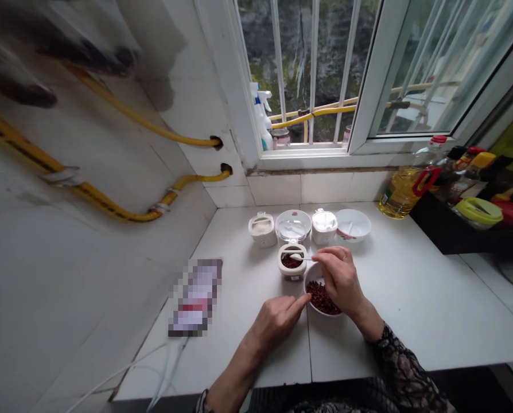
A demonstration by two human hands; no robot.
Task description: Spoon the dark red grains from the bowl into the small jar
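Note:
My right hand (340,278) pinches a small white spoon (298,257), its bowl over the opening of a white-rimmed jar (291,273) that holds dark red-brown pieces. Just below and to the right of the jar, a bowl (324,314) contains more of the same dark red pieces (321,297). My left hand (278,321) touches the left rim of this bowl with its extended index finger; the other fingers are curled in. Part of the bowl is hidden behind my right hand.
Behind the jar stand a white container (261,229), a clear bowl (294,226), another white container (324,225) and a white bowl (353,225). An oil bottle (400,192) and a black condiment box (446,229) are at right. A pixelated object (197,298) with a cable lies left.

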